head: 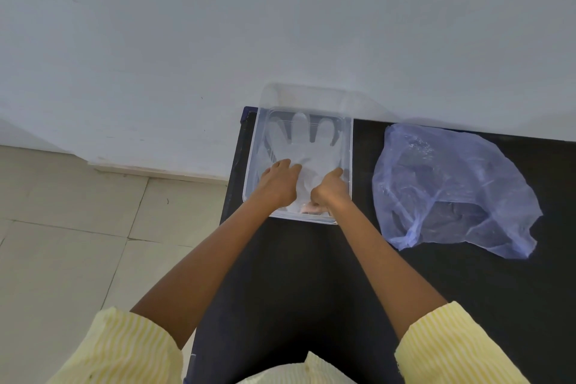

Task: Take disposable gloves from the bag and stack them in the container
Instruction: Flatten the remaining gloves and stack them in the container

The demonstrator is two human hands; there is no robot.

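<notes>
A clear disposable glove (307,142) lies flat in the transparent plastic container (250,165), fingers pointing toward the wall. Both my hands are inside the container at the glove's cuff end. My left hand (278,181) rests knuckles up on the left side of the cuff with its fingers bent onto the plastic. My right hand (330,188) is curled into a fist on the right side of the cuff, thumb stretched forward. The pale blue plastic bag (452,187) lies crumpled to the right of the container, its opening facing me; what it holds is not discernible.
The container and bag sit on a black table (311,259) pushed against a pale wall (280,25). The table's left edge runs just left of the container, with a tiled floor (62,227) beyond it.
</notes>
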